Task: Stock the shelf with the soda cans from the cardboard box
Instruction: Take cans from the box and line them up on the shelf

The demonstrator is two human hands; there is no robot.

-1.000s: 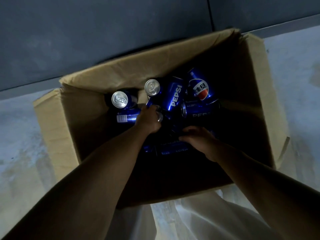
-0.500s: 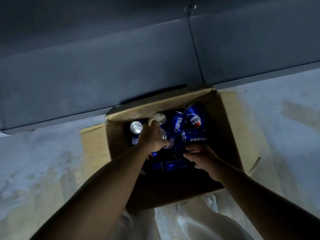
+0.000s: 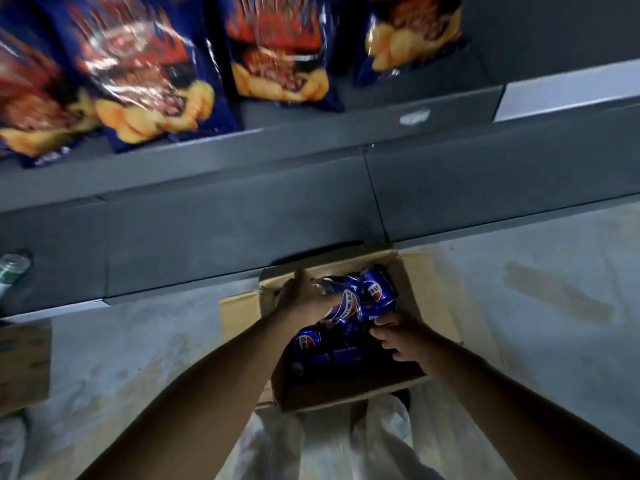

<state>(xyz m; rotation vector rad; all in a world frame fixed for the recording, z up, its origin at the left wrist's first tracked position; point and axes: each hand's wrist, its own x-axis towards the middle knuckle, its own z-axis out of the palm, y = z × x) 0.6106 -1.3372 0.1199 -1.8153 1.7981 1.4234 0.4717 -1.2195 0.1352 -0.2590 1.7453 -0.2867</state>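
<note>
Left hand (image 3: 304,296) wrapped round one soda can (image 3: 343,306), raised just above the cardboard box (image 3: 426,299) for shelving (shelf (image 3: 242,188) beyond). Right hand (image 3: 398,337) loosely curled over remaining cans, grip unclear.

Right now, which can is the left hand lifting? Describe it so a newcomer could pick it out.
Find the open cardboard box on the floor below the dark shelf. Above its pile of blue cans, the left hand grips one blue Pepsi can. Unlike the cans lying loose in the box, it is tilted and raised, blurred, with its logo facing the camera.
</note>
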